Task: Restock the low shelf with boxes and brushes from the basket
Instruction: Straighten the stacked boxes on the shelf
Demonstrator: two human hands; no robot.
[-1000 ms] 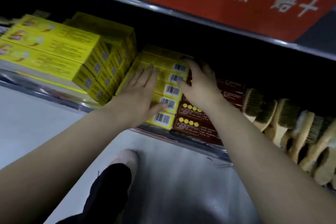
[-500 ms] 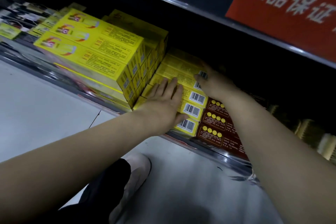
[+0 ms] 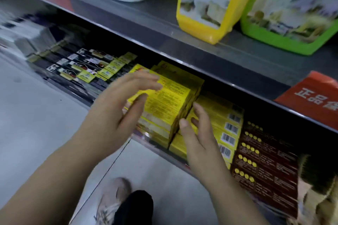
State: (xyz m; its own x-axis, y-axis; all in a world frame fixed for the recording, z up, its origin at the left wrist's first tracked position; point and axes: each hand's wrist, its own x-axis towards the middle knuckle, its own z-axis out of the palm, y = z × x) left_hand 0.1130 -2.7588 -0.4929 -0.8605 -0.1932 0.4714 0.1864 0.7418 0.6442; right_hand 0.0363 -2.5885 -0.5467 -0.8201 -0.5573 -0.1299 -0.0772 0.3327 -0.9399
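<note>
my left hand (image 3: 113,115) and right hand (image 3: 199,144) have moved off the barcoded yellow boxes (image 3: 226,122) to flank the taller yellow stack (image 3: 170,100) at their 10 o'clock. fingers are spread, holding nothing. that row looks settled on the low shelf (image 3: 157,149).

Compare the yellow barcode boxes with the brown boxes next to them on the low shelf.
The yellow barcode boxes are bright yellow; the brown boxes are dark reddish brown. The yellow ones' ends carry white barcode labels, the brown ones' ends rows of yellow dots. The right hand overlaps the yellow boxes' front; no hand is by the brown boxes. Both lie flat in stepped rows, side by side.
</note>
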